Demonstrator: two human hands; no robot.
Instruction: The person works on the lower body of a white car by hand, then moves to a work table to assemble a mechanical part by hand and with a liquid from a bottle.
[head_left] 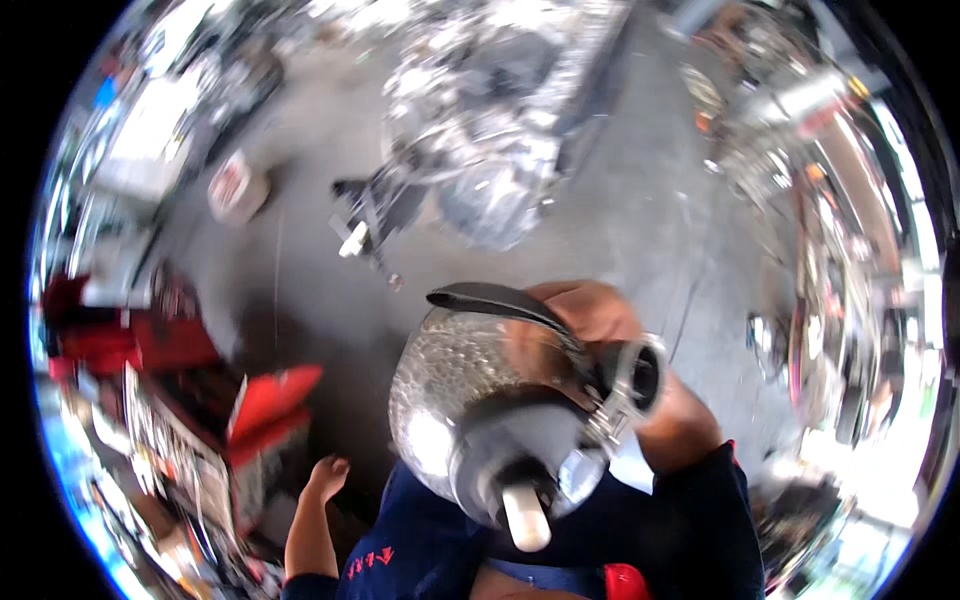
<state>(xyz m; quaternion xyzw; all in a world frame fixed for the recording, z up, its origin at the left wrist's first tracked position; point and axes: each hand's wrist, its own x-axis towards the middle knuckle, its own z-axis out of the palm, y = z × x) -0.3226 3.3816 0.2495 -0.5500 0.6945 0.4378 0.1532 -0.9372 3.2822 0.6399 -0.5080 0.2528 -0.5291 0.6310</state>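
A large clear water bottle [440, 375] with water and bubbles inside is tilted up close in front of me, its top toward me. It has a dark grey lid [515, 430], a white mouthpiece [527, 518] and a black carry strap [500, 298]. My right hand [590, 312] wraps round the far right side of the bottle and holds it up; part of the fingers is hidden behind it. Down at my left side hangs my left hand [328, 477], its fingers curled in and nothing seen in them.
On the grey floor ahead lies a large metal assembly [490, 120], blurred. A white bucket [238, 188] stands to its left. Red tool chests [150, 340] with an open drawer or lid [270, 405] are at my left. Cluttered shelves [840, 260] line the right.
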